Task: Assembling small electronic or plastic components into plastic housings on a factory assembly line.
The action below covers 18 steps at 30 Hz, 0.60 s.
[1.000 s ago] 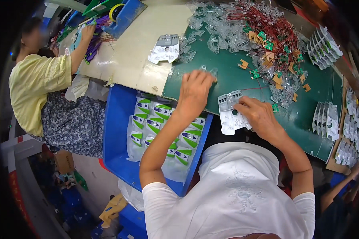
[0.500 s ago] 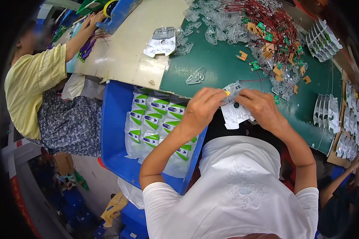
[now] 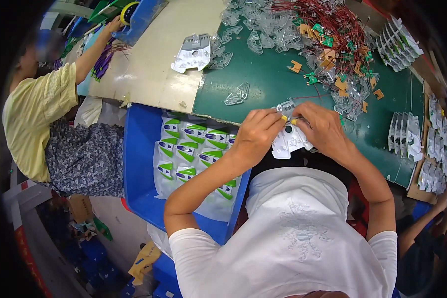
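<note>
At the table's near edge, a white plastic housing [image 3: 287, 143] with a dark round hole and a greyish clear upper end is between my hands. My left hand [image 3: 257, 135] grips its left side, fingers curled. My right hand [image 3: 324, 128] is closed in a pinch over its upper middle; what lies between those fingertips is hidden. Yellow covers show on fingertips of both hands. A thin red wire [image 3: 309, 97] runs beside the right fingers. Beyond my left hand, a pair of clear plastic brackets [image 3: 237, 94] lies on the green mat [image 3: 268, 74].
A heap of clear brackets [image 3: 263, 27], red wires [image 3: 328, 12] and green circuit boards [image 3: 327, 40] covers the far table. White housings [image 3: 405, 136] stand stacked at right; another housing [image 3: 192, 53] lies far left. A blue bin [image 3: 136, 159] holds green-and-white units [image 3: 186, 151]. A co-worker [image 3: 39, 114] sits at left.
My right fingers have shifted inward over the housing's middle, near my left fingertips. The co-worker's hand at the far left has moved. The view has shifted slightly.
</note>
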{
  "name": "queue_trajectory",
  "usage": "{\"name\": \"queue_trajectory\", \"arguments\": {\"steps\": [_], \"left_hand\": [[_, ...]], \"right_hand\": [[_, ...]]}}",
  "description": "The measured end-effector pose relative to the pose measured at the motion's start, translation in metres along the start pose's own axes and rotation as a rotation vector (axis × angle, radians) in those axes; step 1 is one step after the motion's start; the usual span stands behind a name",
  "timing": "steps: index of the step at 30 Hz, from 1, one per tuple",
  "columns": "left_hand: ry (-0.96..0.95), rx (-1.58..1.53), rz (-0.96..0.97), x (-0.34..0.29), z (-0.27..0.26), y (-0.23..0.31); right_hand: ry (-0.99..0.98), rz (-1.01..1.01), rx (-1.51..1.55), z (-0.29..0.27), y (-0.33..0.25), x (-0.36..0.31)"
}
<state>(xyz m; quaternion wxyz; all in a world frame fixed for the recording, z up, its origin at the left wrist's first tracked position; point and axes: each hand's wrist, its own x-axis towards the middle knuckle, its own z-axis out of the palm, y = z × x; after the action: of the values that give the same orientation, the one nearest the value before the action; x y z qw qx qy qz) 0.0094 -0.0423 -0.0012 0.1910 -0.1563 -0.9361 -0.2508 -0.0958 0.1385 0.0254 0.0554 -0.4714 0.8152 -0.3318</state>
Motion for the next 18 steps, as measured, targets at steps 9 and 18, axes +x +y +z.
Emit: {"name": "queue_trajectory", "arguments": {"steps": [9, 18], "left_hand": [[0.232, -0.291, -0.200, -0.008, 0.020, 0.001], [-0.078, -0.349, -0.142, 0.004, 0.006, -0.003]], "right_hand": [[-0.143, 0.126, 0.026, -0.018, -0.010, -0.018], [-0.111, 0.142, 0.314, -0.040, -0.013, -0.016]]}}
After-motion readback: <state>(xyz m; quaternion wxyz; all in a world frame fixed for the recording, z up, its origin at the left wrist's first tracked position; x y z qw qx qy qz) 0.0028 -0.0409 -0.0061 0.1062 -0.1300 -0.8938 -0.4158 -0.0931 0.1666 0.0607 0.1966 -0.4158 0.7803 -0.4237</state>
